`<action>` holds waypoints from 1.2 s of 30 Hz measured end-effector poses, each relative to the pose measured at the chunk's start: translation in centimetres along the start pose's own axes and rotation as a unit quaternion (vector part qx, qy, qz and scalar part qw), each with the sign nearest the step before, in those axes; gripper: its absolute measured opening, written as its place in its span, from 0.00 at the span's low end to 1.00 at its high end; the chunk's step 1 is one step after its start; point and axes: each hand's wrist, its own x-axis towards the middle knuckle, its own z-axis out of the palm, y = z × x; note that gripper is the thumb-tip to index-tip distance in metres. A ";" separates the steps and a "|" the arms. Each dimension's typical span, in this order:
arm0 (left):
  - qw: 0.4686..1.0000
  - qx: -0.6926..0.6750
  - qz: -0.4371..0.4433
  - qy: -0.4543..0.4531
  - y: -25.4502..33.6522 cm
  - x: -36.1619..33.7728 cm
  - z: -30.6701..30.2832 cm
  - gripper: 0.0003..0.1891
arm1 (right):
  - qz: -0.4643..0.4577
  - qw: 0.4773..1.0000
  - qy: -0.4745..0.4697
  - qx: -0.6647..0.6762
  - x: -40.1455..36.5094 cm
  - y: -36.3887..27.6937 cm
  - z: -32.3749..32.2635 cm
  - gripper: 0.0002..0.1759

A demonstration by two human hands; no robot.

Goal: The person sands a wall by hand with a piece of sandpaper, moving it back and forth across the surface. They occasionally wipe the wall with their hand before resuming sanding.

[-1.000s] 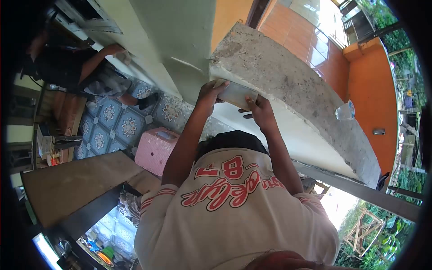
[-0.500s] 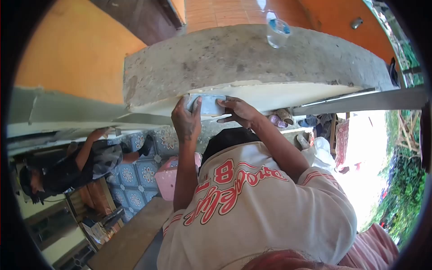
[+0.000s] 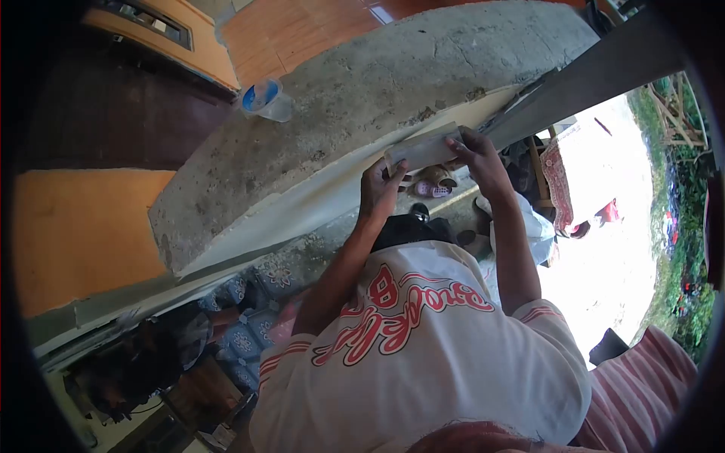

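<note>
Between my two hands is a flat grey rectangular block [image 3: 424,151], with a paler strip along its upper edge. My left hand [image 3: 380,189] grips its left end, thumb on the face toward me. At the other end, my right hand [image 3: 481,160] is closed on it with the thumb pressed to the same face. The block overlaps the white-coated side face [image 3: 332,185] of a curved concrete ledge [image 3: 362,90]. Most of the fingers are hidden behind the block.
A clear plastic cup [image 3: 269,102] with a blue lid stands on the ledge. Below the block are purple clogs [image 3: 432,189] on the floor. A grey beam [image 3: 581,83] runs off the ledge's right end. Another person [image 3: 151,351] in dark clothes is at lower left.
The view has turned and shifted, so the cup appears farther left. My hands and the block have moved right along the ledge's white face, and the block now looks tilted.
</note>
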 end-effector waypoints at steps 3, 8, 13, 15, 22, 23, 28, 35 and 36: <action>0.931 -0.341 -0.098 -0.086 1.3 0.1 0.9 0.27 | -0.051 0.990 0.035 -0.127 -0.7 -2.6 1.0 0.21; 0.877 -0.465 -0.044 -0.115 -0.9 -1.0 -1.7 0.25 | -0.129 0.969 0.011 -0.212 -1.2 -4.5 6.6 0.23; 0.846 -0.531 -0.032 -0.043 -4.8 -4.5 -7.9 0.23 | -0.159 0.955 -0.100 -0.231 -1.8 -5.2 15.5 0.21; 0.845 -0.534 -0.026 -0.006 -6.8 -6.2 -11.3 0.24 | -0.150 0.954 -0.150 -0.213 -1.9 -4.5 19.6 0.21; 0.834 -0.520 0.043 0.178 -14.0 -15.0 -27.9 0.27 | -0.098 0.944 -0.270 -0.163 -4.5 -2.6 36.4 0.21; 0.840 -0.497 0.050 0.212 -14.8 -16.1 -30.2 0.26 | -0.082 0.936 -0.304 -0.155 -4.8 -2.1 38.5 0.22; 0.835 -0.399 0.052 0.377 -15.1 -21.5 -39.7 0.18 | 0.041 0.914 -0.401 -0.041 -6.3 -0.4 46.8 0.22; 0.861 -0.019 0.159 0.483 -15.7 -23.9 -48.0 0.15 | 0.196 0.859 -0.457 0.124 -7.0 1.3 54.0 0.19; 0.864 0.031 0.146 0.480 -15.1 -23.9 -48.1 0.16 | 0.229 0.841 -0.460 0.170 -7.1 1.7 54.3 0.19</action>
